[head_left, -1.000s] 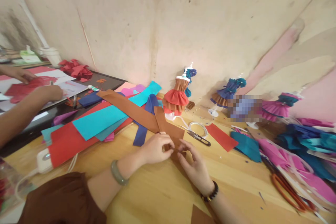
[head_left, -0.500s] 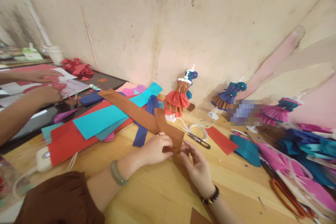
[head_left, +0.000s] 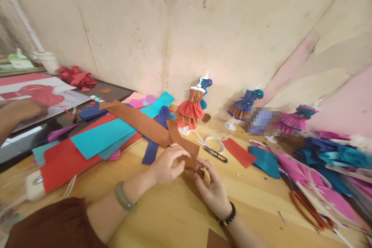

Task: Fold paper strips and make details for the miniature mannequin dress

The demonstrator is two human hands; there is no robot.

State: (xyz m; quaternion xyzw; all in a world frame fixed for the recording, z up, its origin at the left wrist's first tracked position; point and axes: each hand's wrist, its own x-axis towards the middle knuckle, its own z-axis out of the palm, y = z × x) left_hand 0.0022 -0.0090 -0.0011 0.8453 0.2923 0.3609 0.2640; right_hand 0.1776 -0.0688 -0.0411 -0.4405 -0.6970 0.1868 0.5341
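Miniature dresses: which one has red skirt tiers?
The leftmost dress, layered red and brown. The teal dress partly behind it, the blue dress and the pink dress show no red.

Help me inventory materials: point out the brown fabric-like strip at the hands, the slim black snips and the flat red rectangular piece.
Brown fabric-like strip (head_left: pixel 188 147), head view: its flat face.
Slim black snips (head_left: pixel 215 154), head view: mid-body.
Flat red rectangular piece (head_left: pixel 240 152), head view: its centre.
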